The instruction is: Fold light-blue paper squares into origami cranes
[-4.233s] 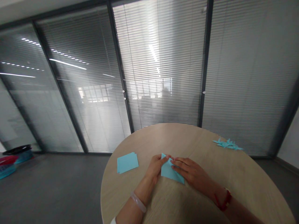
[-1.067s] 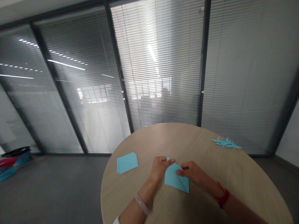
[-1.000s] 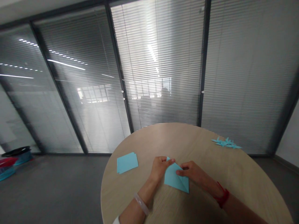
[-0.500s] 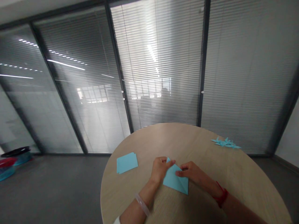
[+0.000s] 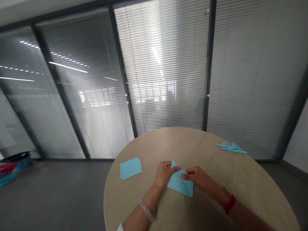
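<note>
Baskets (image 5: 7,171) on floor, far left, well off round wooden table (image 5: 149,144). On table, blue square paper (image 5: 131,168), just beside left hand (image 5: 165,175). Left hand, bangle (image 5: 145,210) on wrist, fingers curled and closed, pinching left corner of folded blue paper (image 5: 180,185); paper flat on table, near edge, between hands. Right hand (image 5: 195,175), red cord (image 5: 228,205) on wrist, fingers near-closed, tips pressing paper's upper right edge. Blue paper figures (image 5: 232,147) far right, near table rim.
</note>
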`<state>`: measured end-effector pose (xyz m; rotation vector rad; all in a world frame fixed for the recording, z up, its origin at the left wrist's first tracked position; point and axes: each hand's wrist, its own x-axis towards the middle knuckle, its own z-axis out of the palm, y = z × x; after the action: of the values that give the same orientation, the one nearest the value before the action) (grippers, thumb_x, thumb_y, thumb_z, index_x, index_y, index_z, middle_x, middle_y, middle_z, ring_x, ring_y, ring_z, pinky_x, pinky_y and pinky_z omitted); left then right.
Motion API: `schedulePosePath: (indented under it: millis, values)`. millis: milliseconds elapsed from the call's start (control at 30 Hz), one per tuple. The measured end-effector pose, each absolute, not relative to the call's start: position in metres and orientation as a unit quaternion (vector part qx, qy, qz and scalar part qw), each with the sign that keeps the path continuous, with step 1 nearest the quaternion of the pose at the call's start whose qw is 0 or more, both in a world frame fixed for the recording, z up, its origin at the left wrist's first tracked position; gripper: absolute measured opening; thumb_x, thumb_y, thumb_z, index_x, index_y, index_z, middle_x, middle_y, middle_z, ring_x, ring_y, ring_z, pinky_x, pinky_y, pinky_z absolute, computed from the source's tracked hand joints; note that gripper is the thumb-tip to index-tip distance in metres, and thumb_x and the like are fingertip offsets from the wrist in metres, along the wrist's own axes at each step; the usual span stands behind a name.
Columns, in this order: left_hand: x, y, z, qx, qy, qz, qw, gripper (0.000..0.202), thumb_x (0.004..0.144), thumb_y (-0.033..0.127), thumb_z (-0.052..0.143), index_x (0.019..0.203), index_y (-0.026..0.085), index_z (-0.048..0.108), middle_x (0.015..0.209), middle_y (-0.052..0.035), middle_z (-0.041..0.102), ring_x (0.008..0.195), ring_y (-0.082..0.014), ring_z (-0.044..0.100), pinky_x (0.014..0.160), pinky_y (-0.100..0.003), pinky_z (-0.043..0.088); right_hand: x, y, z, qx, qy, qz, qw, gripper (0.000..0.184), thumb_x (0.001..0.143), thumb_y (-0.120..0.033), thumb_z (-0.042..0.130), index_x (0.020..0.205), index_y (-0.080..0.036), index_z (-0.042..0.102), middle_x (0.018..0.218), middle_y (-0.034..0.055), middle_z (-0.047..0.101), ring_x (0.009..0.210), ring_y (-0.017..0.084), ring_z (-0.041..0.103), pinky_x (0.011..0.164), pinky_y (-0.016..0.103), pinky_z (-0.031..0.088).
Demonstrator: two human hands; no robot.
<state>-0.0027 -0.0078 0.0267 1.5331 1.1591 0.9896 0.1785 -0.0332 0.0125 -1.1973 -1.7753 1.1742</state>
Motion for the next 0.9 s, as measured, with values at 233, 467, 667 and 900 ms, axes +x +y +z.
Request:
schedulePosePath:
  millis: [233, 467, 667, 900]
  values:
    - [-0.0063, -0.0055, 0.0301, 0.633, 0.502, 0.401, 0.432, 0.050, 0.050, 0.060, 0.074, 0.049, 0.018, 0.047, 0.048, 0.0060, 0.036, 0.048, -0.0091, 0.035, 0.047, -0.024, 0.019, 0.1811, -0.0355, 0.0207, -0.452, -0.705, 0.447, 0.315, 0.049, 0.072, -0.062, 0.053, 0.052, -0.020, 0.039, 0.054, -0.0050, 0.031, 0.052, 0.010, 0.028, 0.050, 0.026, 0.021]
    - [-0.0059, -0.0065, 0.0302, 0.634, 0.498, 0.400, 0.436, 0.051, 0.051, 0.060, 0.072, 0.048, 0.019, 0.043, 0.049, 0.0064, 0.035, 0.047, -0.0084, 0.032, 0.046, -0.024, 0.019, 0.1812, -0.0348, 0.0197, -0.464, -0.718, 0.419, 0.306, 0.048, 0.072, -0.061, 0.052, 0.051, -0.020, 0.037, 0.053, -0.0052, 0.027, 0.051, 0.009, 0.026, 0.049, 0.026, 0.018]
    - [-0.0053, -0.0078, 0.0317, 0.645, 0.481, 0.404, 0.435, 0.048, 0.055, 0.056, 0.071, 0.050, 0.020, 0.041, 0.050, 0.0069, 0.033, 0.047, -0.0077, 0.029, 0.046, -0.024, 0.018, 0.1803, -0.0364, 0.0215, -0.459, -0.712, 0.431, 0.311, 0.047, 0.073, -0.058, 0.052, 0.051, -0.020, 0.037, 0.053, -0.0056, 0.027, 0.051, 0.009, 0.026, 0.050, 0.026, 0.018]
    - [-0.0024, -0.0120, 0.0341, 0.669, 0.481, 0.398, 0.402, 0.043, 0.058, 0.051, 0.069, 0.051, 0.020, 0.040, 0.050, 0.0074, 0.031, 0.048, -0.0081, 0.027, 0.047, -0.024, 0.018, 0.1790, -0.0344, 0.0172, -0.443, -0.702, 0.448, 0.332, 0.044, 0.072, -0.057, 0.059, 0.059, -0.015, 0.054, 0.056, -0.0033, 0.042, 0.053, 0.010, 0.036, 0.051, 0.025, 0.025]
